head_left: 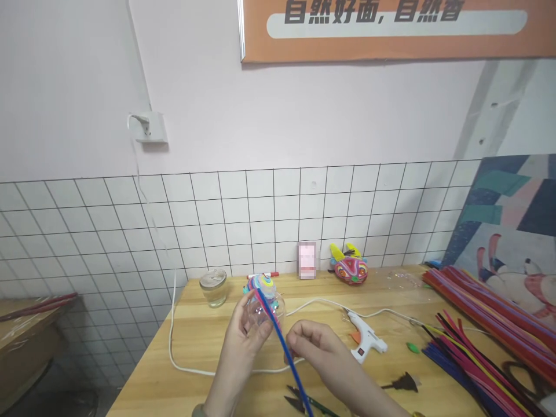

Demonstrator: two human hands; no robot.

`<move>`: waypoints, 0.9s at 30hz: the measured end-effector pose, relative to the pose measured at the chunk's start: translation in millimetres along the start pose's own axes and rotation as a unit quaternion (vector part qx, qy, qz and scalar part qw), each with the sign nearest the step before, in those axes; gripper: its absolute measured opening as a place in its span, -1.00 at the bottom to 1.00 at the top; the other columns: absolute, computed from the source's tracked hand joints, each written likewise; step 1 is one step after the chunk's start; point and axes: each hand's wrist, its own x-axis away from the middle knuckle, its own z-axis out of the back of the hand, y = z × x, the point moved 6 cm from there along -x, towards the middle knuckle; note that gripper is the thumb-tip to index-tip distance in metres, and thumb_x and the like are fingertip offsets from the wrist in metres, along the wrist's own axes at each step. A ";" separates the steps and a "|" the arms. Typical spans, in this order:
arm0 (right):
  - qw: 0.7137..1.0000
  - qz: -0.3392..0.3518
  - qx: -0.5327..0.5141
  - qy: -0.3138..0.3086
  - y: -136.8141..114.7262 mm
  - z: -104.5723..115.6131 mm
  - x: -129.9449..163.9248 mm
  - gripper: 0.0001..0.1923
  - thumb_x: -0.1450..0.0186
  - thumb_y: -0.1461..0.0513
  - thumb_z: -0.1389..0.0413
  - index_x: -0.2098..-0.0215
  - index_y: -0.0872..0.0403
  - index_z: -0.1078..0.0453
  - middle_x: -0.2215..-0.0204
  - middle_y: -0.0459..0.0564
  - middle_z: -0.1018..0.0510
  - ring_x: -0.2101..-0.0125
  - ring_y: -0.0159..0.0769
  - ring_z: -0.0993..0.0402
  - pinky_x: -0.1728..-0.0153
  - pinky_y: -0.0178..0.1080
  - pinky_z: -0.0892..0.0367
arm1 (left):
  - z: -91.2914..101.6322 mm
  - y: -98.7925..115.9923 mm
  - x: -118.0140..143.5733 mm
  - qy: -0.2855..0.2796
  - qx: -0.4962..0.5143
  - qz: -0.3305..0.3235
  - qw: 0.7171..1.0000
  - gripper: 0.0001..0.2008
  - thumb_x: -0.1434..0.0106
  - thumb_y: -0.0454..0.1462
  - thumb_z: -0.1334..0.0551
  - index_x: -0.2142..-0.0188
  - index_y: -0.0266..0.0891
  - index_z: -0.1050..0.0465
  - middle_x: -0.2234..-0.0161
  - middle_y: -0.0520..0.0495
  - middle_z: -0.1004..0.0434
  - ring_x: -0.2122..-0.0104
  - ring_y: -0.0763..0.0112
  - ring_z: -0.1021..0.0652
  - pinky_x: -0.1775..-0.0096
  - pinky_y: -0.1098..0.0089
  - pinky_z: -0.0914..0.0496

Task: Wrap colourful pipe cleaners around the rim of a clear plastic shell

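The right hand pinches a blue pipe cleaner. Just left of it, the left hand wraps around a clear plastic ball with colourful coils on top. Beyond, right of both grips, lies 1 white glue gun.

One head-worn camera looks forward and down, close over the wooden table, facing the tiled wall.

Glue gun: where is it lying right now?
The glue gun lies on the table just right of the right hand, left of the pipe cleaners.
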 end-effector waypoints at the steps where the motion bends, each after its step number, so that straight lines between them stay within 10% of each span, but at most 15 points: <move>1: 1.000 0.000 -0.005 -0.001 -1.3 -0.2 0.4 -0.60 -0.14 -0.09 -0.16 0.56 0.07 -0.35 0.60 -0.12 -0.42 0.50 -0.33 -0.32 0.38 -0.27 -0.23 | -0.7 -0.1 0.6 -0.002 -0.006 0.001 1.000 -0.36 -0.04 -0.12 -0.39 -0.08 -0.18 -0.24 -0.07 -0.32 -0.45 -0.02 0.05 -0.49 -0.01 0.15 -0.36; 11: 0.997 -0.035 -0.068 -0.027 12.3 1.3 0.3 -0.60 -0.19 -0.06 -0.13 0.48 0.11 -0.41 0.71 -0.12 -0.47 0.64 -0.41 -0.31 0.50 -0.32 -0.11 | 0.3 5.1 4.8 0.040 -0.071 0.005 0.997 -0.40 -0.01 -0.23 -0.41 -0.04 -0.15 -0.28 -0.02 -0.21 -0.49 0.11 0.15 -0.57 0.15 0.29 -0.46; 27: 0.992 0.047 0.102 0.060 4.9 3.6 7.4 -0.68 -0.22 0.02 -0.07 0.48 0.08 -0.41 0.63 -0.15 -0.31 0.55 -0.33 -0.23 0.48 -0.30 -0.18 | -7.1 -7.6 3.0 -0.041 0.028 0.024 0.998 -0.37 -0.04 -0.08 -0.38 -0.07 -0.11 -0.22 -0.12 -0.35 -0.38 -0.11 -0.03 -0.38 -0.01 0.07 -0.33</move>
